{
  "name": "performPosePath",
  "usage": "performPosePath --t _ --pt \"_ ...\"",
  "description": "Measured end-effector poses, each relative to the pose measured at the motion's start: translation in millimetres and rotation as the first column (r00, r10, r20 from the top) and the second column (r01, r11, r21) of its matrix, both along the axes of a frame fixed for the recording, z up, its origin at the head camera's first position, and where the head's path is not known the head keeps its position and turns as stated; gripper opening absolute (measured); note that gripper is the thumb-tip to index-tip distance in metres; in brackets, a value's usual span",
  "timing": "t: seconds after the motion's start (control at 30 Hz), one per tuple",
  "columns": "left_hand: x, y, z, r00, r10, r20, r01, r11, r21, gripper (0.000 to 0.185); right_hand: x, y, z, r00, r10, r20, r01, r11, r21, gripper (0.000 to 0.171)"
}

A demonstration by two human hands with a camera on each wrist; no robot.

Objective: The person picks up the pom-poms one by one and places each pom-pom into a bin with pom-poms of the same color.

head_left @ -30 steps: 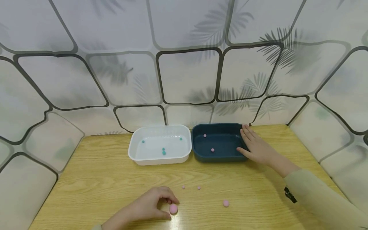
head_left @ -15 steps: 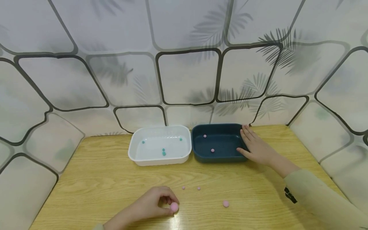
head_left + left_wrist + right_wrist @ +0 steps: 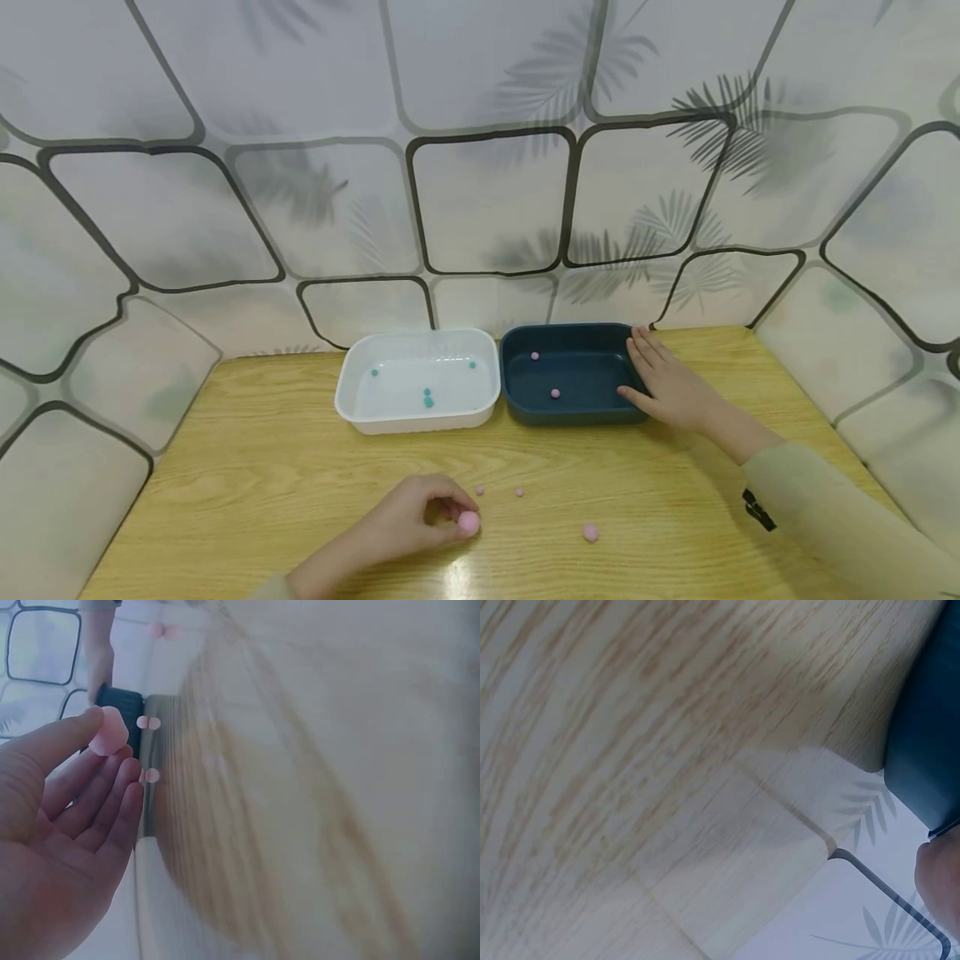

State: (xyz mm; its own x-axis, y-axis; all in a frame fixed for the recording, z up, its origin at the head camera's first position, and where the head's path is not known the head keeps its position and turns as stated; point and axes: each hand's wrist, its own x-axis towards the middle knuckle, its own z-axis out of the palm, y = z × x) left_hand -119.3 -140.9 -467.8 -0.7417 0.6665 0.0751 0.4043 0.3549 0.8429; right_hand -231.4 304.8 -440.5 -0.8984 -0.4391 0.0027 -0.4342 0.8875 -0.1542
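Observation:
My left hand (image 3: 416, 518) pinches a pink ball (image 3: 468, 523) between thumb and fingertips, over the front part of the table. In the left wrist view the ball (image 3: 110, 732) sits at the tip of the thumb, with the other fingers (image 3: 96, 799) below it. My right hand (image 3: 678, 392) rests on the right end of a dark blue tray (image 3: 577, 415), its fingers laid straight over the rim and the thumb spread toward the front. Two small pink balls (image 3: 555, 393) lie inside this tray. Only a bit of the hand (image 3: 939, 877) shows by the tray in the right wrist view.
Left of the dark tray stands a white tray (image 3: 420, 423) holding several small teal balls (image 3: 428, 402). On the wooden table (image 3: 247, 467) lie two tiny pink balls (image 3: 519, 492) and a larger pink ball (image 3: 591, 532). A patterned wall covering (image 3: 491, 204) rises behind the trays.
My left thumb and fingers have closed on the pink ball, and the hand has moved slightly up and right with it. The right hand stays on the dark tray.

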Motion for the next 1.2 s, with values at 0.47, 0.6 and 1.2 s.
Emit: performPosePath --t 0.47,0.6,1.2 --pt "-18.8 24.4 8.4 0.995 0.057 -0.08 -0.052 0.996 0.066 0.022 0.4 -0.4 0.2 1.0 0.015 -0.023 -0.016 0.999 -0.039 0.093" --pt "-25.7 29.0 13.3 0.994 0.072 -0.082 -0.067 0.995 0.071 0.024 0.3 -1.4 1.4 1.0 0.008 -0.004 -0.008 1.0 -0.012 0.092" --pt "-48.6 46.6 40.6 0.986 0.063 -0.152 -0.049 0.995 0.089 0.021 1.5 -2.5 3.7 1.0 0.01 0.015 -0.01 1.0 -0.008 0.092"
